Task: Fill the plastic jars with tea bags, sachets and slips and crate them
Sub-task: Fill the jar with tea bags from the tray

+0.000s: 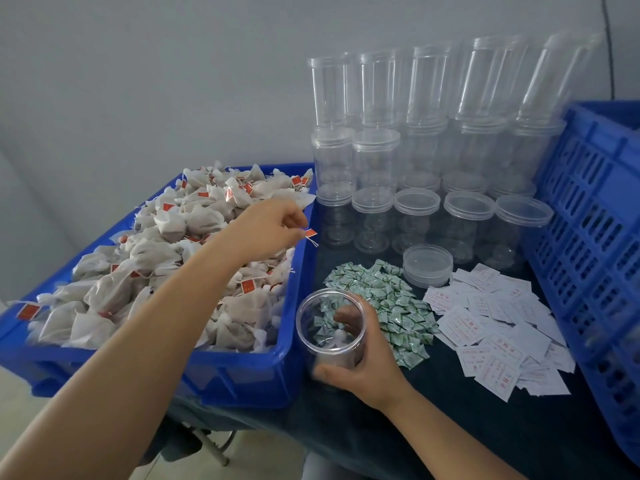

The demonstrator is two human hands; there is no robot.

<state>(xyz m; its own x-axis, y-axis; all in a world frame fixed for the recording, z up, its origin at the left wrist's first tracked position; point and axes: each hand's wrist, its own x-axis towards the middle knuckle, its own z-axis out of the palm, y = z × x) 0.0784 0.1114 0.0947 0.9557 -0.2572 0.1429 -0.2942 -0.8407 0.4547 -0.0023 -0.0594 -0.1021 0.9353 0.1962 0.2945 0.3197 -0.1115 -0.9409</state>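
One open jar (pixel 331 327) is tilted toward the blue bin (pixel 242 368) in the right hand (pixel 363 362), whose fingers wrap its wall, likely so the mouth faces the tea bags (pixel 166 244). Over that heap, the left hand (pixel 266 226) pinches a red tag (pixel 310 233) on its string. Green sachets (pixel 388 303) and white slips (pixel 495 341) lie just beside the jar, within reach. Its lid (pixel 428 265) rests apart, near the capped empties (pixel 415 168); the crate (pixel 595 244) stands rightmost.

Clear open jar (pixel 331 327), tilted, near-empty
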